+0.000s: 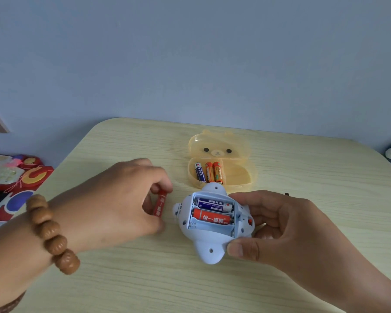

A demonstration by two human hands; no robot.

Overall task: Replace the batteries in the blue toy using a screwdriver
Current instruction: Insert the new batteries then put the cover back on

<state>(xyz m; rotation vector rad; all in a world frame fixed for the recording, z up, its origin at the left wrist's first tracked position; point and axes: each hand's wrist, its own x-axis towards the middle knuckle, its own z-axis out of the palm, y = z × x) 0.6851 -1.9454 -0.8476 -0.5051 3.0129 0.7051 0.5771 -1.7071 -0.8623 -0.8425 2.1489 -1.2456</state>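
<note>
Two bare hands work over a pale wood table point(145, 279). The left hand point(113, 199), with a brown bead bracelet point(50, 231) on its wrist, pinches a loose red battery point(160, 204) between thumb and fingertips, just left of the blue toy point(210, 245). The right hand point(287, 224) grasps the toy from the right, thumb on its near edge, with the battery bay facing up and uncovered. Inside lie a blue-and-white battery point(213, 204) and a second red battery point(212, 218), both printed with white Chinese characters. Behind the toy, an open yellow bear case point(239, 177) holds three batteries point(209, 171).

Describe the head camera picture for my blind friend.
A right hand holds a blue toy, its open bay holding two batteries with one slot empty. The left hand pinches a red battery; a yellow case holds three batteries.
</note>
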